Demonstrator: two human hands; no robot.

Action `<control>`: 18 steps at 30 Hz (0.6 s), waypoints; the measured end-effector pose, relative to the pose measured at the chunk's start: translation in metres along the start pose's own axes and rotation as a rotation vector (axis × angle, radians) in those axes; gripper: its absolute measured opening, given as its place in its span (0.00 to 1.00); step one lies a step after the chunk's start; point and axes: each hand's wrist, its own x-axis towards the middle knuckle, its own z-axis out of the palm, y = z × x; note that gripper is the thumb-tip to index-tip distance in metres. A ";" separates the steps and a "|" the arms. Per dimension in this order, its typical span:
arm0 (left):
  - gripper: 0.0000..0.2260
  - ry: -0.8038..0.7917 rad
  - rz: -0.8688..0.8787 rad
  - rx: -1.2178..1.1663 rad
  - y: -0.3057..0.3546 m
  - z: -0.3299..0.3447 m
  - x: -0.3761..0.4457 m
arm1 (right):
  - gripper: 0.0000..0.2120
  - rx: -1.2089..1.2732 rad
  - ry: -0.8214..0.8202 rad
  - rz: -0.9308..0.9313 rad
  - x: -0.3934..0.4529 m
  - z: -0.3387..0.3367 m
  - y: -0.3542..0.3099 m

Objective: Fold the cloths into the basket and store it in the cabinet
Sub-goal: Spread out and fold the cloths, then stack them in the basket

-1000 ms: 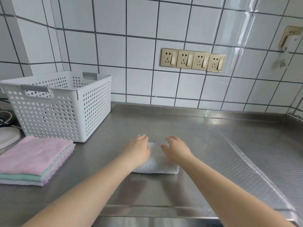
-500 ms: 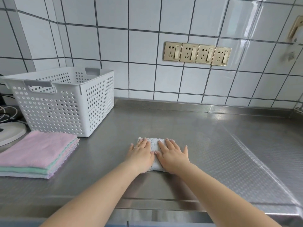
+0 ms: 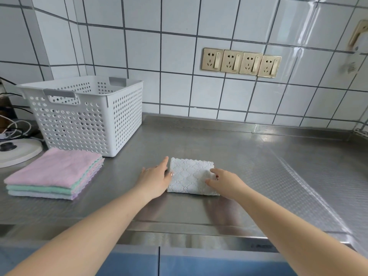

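Observation:
A folded white cloth (image 3: 190, 177) lies flat on the steel counter (image 3: 258, 166). My left hand (image 3: 154, 179) rests against the cloth's left edge with straight fingers, the thumb touching it. My right hand (image 3: 225, 181) lies on the cloth's right side with fingers extended over its edge. A white perforated basket (image 3: 87, 120) stands at the back left, and its inside is hidden from here. In front of the basket sits a stack of unfolded cloths (image 3: 55, 174), pink on top, with green and pale blue below.
A white round appliance base (image 3: 18, 152) with cables sits at the far left. Four brass wall sockets (image 3: 241, 62) are set in the tiled wall. Blue cabinet doors (image 3: 199, 261) show below the counter's front edge.
Both hands slid apart from the top of the folded cloth to its left and right sides, uncovering it. The camera view shifted to the left.

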 end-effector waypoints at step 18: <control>0.34 0.212 -0.259 -1.019 -0.020 -0.041 -0.006 | 0.19 1.488 0.011 0.192 -0.008 0.022 -0.060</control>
